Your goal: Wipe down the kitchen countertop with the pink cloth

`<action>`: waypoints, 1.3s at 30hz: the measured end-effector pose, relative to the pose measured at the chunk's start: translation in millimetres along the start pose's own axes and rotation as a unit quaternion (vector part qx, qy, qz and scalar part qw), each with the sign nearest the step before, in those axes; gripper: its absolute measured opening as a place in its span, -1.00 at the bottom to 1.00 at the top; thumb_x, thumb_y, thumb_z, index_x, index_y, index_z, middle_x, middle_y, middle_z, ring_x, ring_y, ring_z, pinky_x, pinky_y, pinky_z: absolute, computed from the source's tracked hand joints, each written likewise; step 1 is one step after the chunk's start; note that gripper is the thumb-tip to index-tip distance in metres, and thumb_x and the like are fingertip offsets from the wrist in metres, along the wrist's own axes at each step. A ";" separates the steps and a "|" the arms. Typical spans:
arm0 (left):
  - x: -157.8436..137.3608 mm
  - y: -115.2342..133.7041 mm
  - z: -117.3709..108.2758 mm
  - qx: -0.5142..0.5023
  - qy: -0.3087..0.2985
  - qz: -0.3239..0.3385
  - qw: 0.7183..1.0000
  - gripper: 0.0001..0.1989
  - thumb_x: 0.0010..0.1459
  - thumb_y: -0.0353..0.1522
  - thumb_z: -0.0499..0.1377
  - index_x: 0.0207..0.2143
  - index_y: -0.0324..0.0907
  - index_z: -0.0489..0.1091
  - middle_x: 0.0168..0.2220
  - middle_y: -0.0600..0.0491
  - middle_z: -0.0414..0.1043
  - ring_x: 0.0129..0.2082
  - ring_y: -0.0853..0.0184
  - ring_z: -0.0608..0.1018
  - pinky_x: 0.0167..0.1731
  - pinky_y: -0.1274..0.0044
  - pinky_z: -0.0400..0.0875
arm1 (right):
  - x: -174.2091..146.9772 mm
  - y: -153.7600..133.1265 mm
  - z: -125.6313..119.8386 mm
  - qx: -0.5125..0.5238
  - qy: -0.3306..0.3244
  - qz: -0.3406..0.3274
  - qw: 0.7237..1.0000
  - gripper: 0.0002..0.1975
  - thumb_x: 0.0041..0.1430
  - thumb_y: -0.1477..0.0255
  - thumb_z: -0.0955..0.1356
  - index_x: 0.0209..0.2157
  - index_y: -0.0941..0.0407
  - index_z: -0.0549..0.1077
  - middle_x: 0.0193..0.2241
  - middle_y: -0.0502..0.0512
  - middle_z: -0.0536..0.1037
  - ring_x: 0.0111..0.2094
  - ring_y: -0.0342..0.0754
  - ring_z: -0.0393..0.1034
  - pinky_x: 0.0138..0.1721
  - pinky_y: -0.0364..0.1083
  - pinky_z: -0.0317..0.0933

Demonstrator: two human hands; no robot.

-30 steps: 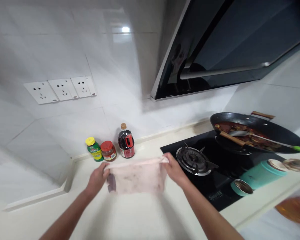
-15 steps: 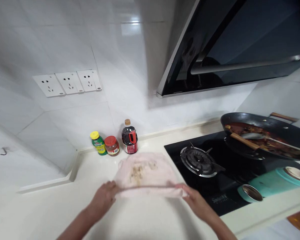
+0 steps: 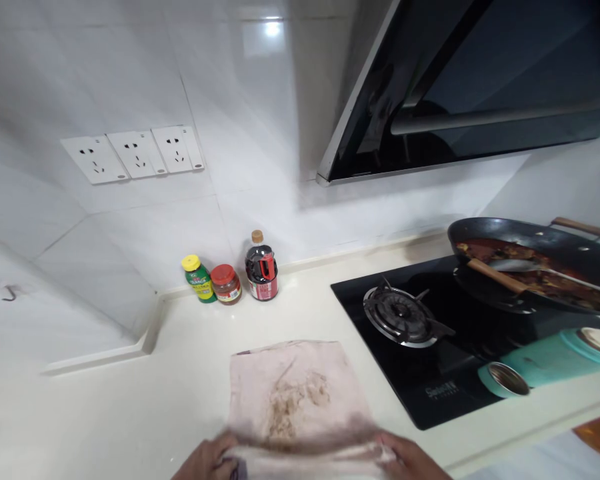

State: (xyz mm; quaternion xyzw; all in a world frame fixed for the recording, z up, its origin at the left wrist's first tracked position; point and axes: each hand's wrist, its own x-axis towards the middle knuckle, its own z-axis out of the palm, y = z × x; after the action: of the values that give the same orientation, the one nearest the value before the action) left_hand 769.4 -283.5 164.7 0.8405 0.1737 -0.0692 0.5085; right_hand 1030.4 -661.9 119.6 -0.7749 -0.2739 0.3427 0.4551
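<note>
A pale pink cloth (image 3: 250, 380) with brown stains lies spread over the white counter. Its near edge is lifted and folded over between my two hands. My left hand (image 3: 210, 459) pinches the cloth's near left corner. At the near right corner, my right hand (image 3: 405, 457) grips the same edge. Both hands are partly cut off by the bottom of the view. The far edge of the cloth rests flat on the counter, short of the bottles.
Along the wall stand a green yellow-capped bottle (image 3: 199, 280), a red-lidded jar (image 3: 225, 285) and a dark sauce bottle (image 3: 261, 270). Right is a black gas stove (image 3: 460, 353) with a wok of food (image 3: 500, 230), a ladle in it, and a teal flask (image 3: 545, 360). A range hood (image 3: 460, 80) overhangs.
Both hands have drawn the cloth toward me, away from the bottles. It now lies flatter, and its near edge is at the bottom of the view.
</note>
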 end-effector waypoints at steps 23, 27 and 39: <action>119.8 -15.1 77.0 0.437 0.204 0.003 0.876 -0.23 0.10 0.00 0.21 0.34 0.13 0.12 0.43 -0.08 -0.05 0.40 -0.20 -0.01 0.22 -0.07 -0.10 | 131.4 -2.8 75.3 -0.487 0.132 -0.206 0.839 -0.43 0.39 0.26 0.21 0.38 -0.07 0.07 0.42 0.12 -0.16 0.40 0.25 -0.35 0.30 0.37 -0.27; 141.5 -11.2 65.5 0.438 0.176 -0.013 0.881 -0.19 0.09 0.05 0.19 0.35 0.15 0.07 0.45 -0.08 -0.15 0.41 -0.22 -0.09 0.24 -0.12 -0.21 | 147.0 -4.1 63.4 -0.481 0.106 -0.200 0.847 -0.39 0.38 0.21 0.22 0.39 -0.12 0.00 0.42 0.06 -0.22 0.41 0.22 -0.38 0.32 0.35 -0.31; 282.1 24.1 20.3 0.431 0.183 -0.026 0.883 -0.21 0.19 0.14 0.03 0.38 0.08 0.02 0.47 -0.07 -0.22 0.43 -0.19 -0.17 0.28 -0.08 -0.27 | 309.7 -81.2 2.6 -0.428 0.098 0.038 0.898 -0.35 0.42 -0.01 -0.04 0.32 -0.02 0.20 0.40 0.09 -0.07 0.41 0.10 -0.37 0.33 0.30 -0.40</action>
State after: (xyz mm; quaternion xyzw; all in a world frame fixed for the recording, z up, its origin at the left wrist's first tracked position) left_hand 1041.7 -249.0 92.5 0.9698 0.2382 0.0045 0.0530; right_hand 1209.7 -397.1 103.9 -0.9345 -0.3178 0.1318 0.0910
